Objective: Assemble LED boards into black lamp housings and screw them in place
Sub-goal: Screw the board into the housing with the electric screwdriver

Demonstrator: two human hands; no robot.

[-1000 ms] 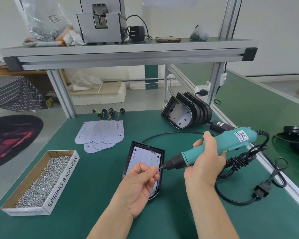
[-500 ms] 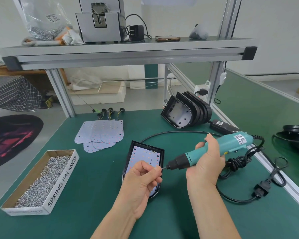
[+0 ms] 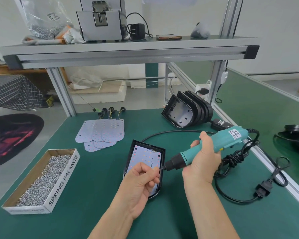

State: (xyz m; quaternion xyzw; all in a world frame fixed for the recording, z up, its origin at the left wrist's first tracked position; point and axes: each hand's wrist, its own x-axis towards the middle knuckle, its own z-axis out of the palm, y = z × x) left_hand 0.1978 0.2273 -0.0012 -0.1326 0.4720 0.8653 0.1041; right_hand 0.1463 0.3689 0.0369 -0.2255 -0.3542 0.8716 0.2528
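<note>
A black lamp housing point(image 3: 130, 163) lies on the green table with a white LED board point(image 3: 145, 156) seated inside it. My left hand point(image 3: 141, 183) hovers over the housing's near half, thumb and fingers pinching something small at the screwdriver's bit; a screw is too small to make out. My right hand point(image 3: 203, 163) grips a teal electric screwdriver point(image 3: 214, 146), which points left and down, its tip meeting my left fingertips. Loose LED boards point(image 3: 100, 133) lie fanned out beyond the housing. A stack of black housings point(image 3: 186, 112) leans at the back right.
A cardboard box point(image 3: 66, 176) marked SPRING BALANCER, full of screws, sits at the left. The screwdriver's black cable point(image 3: 231, 199) loops over the table at the right, ending in a plug. Wired connectors point(image 3: 110, 111) lie at the far edge. An aluminium shelf point(image 3: 128, 50) spans overhead.
The screwdriver has tilted lower, its rear end dropping toward the table. My left hand shifted slightly while staying at the bit tip. The housing has not moved.
</note>
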